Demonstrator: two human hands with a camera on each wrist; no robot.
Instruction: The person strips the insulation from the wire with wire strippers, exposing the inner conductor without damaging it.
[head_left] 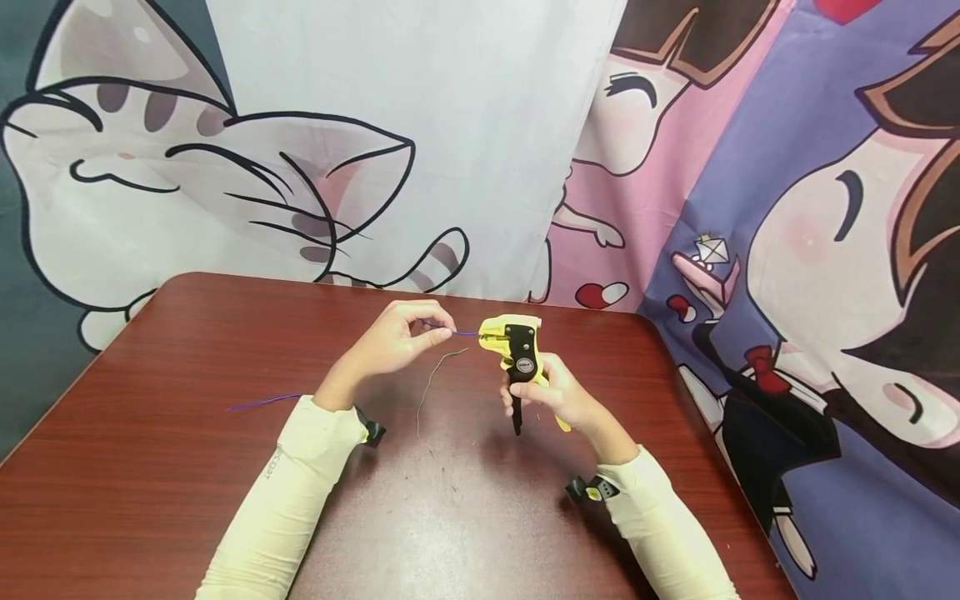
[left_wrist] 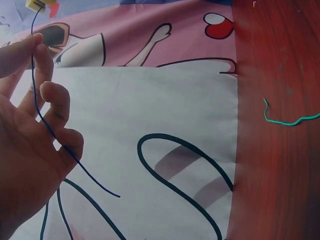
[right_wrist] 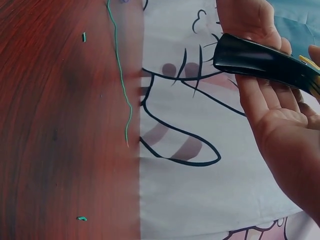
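Since the left hand [head_left: 401, 337] only pinches the blue wire [head_left: 466, 334], its end at the nine o'clock side of the pliers [head_left: 521, 343] that the right hand [head_left: 561, 395] grips, I fear a tilted squeeze could pull it loose or nick it.

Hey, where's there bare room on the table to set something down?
The table looks bare between its left edge, the loose blue wire and left sleeve. A smaller patch lies between the right hand and right edge. It's crowded around the left hand, green wire and yellow tool.
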